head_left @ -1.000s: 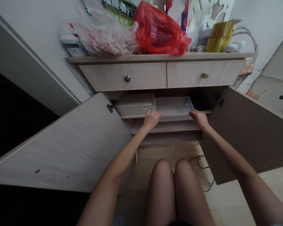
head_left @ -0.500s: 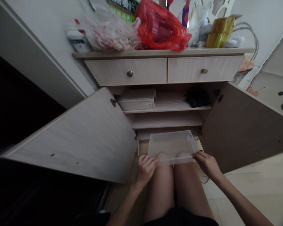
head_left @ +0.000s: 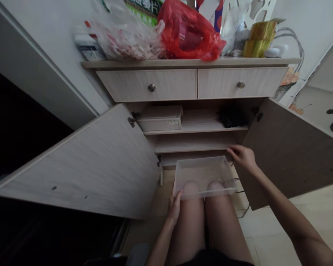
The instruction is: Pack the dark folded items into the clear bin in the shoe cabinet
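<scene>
A clear plastic bin (head_left: 202, 170), shallow and see-through, rests on my knees before the cabinet's lower shelves. My left hand (head_left: 174, 207) grips its near left corner, thumb on the front wall and the other fingers hidden behind the side. Off to the right, my right hand (head_left: 243, 157) is in the air above the bin's far right corner, apart from it. Its fingers are drawn together in a pinch near the edge of the right cabinet door (head_left: 291, 151); whether anything is between them I cannot make out.
The left cabinet door (head_left: 91, 162) also stands wide open. On the upper shelf (head_left: 201, 120) are a pale drawer box (head_left: 162, 120) and a dark bundle (head_left: 232, 116). A red plastic bag (head_left: 191, 33), a clear bag (head_left: 133, 38) and yellow tape rolls (head_left: 259, 38) crowd the cabinet top.
My right hand has let go of the bin's right side and risen toward the shelves. My left hand has shifted down around the near left corner; the bin sits slightly lower.
</scene>
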`<state>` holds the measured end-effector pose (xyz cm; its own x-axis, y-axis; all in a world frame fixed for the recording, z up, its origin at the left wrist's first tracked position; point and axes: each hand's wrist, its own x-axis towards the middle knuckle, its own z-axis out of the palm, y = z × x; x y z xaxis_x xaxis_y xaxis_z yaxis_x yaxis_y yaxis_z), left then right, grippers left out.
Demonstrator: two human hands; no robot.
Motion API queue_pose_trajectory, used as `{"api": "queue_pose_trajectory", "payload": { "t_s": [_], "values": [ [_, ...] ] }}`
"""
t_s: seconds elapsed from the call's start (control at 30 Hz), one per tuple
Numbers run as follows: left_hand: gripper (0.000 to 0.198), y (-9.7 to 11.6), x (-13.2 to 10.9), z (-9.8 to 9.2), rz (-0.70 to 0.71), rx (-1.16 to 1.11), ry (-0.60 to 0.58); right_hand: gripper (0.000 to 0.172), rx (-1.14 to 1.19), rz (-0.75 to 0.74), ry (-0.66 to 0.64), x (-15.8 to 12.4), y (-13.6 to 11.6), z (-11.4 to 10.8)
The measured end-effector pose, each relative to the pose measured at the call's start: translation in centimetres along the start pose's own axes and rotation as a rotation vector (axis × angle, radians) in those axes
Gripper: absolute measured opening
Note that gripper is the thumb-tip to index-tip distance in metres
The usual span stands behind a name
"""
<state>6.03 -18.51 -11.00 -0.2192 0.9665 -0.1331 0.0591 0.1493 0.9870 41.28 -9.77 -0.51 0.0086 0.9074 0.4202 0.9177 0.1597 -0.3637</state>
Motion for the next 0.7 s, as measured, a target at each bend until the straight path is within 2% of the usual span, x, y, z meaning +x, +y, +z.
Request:
{"api": "queue_pose_trajectory", "payload": {
  "t_s": [0.07, 0.13, 0.2, 0.27, 0.37, 0.47, 0.6, 0.7],
  "values": [
    [0.044, 0.0, 0.1, -0.1, 0.002, 0.007, -0.004, 0.044, -0.112, 0.101, 0.076, 5.7, 0.6, 0.8],
    [0.044, -0.2, 0.2, -0.2, -0.008, 0.013, -0.014, 0.046, -0.211, 0.197, 0.081, 10.8, 1.0, 2.0],
    [0.045, -0.5, 0.3, -0.3, -0.017, 0.011, -0.002, 0.047, -0.27, 0.284, 0.04, 14.6, 1.2, 3.3],
    [0.047, -1.0, 0.4, -0.4, -0.02, 0.011, 0.026, 0.048, -0.286, 0.366, -0.018, 16.9, 1.3, 4.6],
    [0.05, -1.6, 0.4, -0.5, -0.031, 0.03, 0.045, 0.051, -0.251, 0.473, -0.059, 18.1, 1.3, 6.4],
    [0.049, -2.0, 0.3, -0.6, -0.039, 0.045, 0.057, 0.051, -0.17, 0.508, -0.026, 18.1, 1.5, 7.4],
    [0.047, -1.8, 0.4, -0.6, -0.028, 0.065, 0.035, 0.046, 0.102, 0.557, 0.139, 16.9, 2.4, 7.4],
    [0.047, -1.5, 0.4, -0.6, -0.013, 0.051, 0.008, 0.047, 0.439, 0.563, 0.256, 14.0, 3.3, 6.5]
  ]
}}
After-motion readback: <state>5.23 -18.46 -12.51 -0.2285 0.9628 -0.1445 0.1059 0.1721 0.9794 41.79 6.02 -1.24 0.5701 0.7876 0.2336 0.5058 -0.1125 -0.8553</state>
